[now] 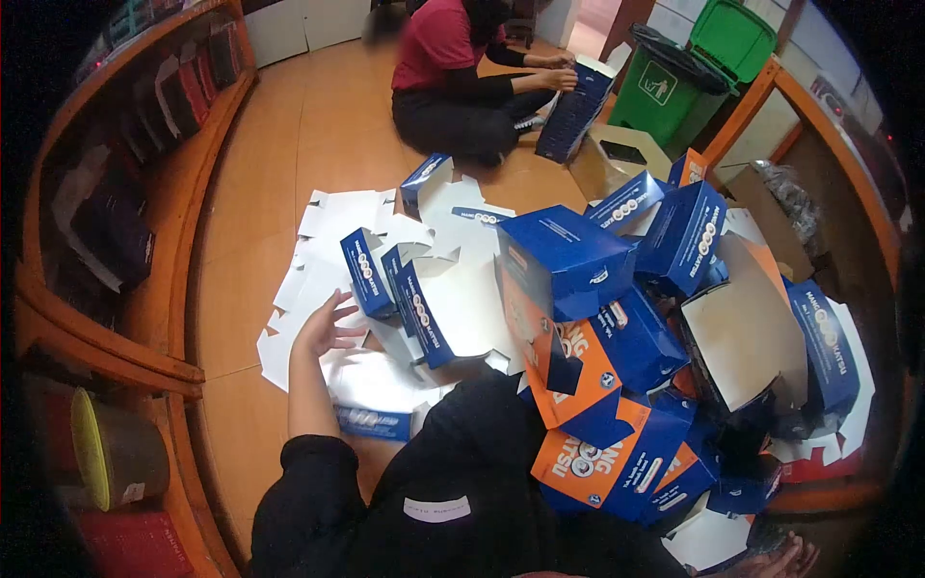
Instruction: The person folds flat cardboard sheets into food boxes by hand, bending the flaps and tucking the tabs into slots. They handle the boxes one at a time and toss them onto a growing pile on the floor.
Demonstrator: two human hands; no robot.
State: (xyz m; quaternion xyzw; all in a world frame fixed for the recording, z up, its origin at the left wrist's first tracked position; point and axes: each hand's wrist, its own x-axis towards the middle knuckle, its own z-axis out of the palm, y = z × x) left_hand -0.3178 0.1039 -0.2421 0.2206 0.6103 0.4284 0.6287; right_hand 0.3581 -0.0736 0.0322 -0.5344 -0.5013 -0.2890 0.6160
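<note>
My left hand (328, 326) is open, fingers spread, above white unfolded cardboard (326, 231) on the floor. Nothing is in it. Just beyond its fingertips stands a partly folded blue box (368, 273) printed "Katsu", with a second blue-and-white box (419, 306) beside it. A blue-edged piece (374, 422) lies below my wrist. At the bottom right edge, my right hand (788, 559) is partly in view, its fingers loosely bent and apart, with no object visible in them. Close to it is a white box flap (708, 538). A heap of blue and orange boxes (597, 462) rises between my hands.
Across the floor sits another person (443, 87), holding a tall dark blue box (576, 111). A phone (622, 151) lies on a cardboard carton (602, 178). Behind stands a green bin (665, 96). Wooden shelves (217, 125) line the left; a wooden frame (819, 116) stands right.
</note>
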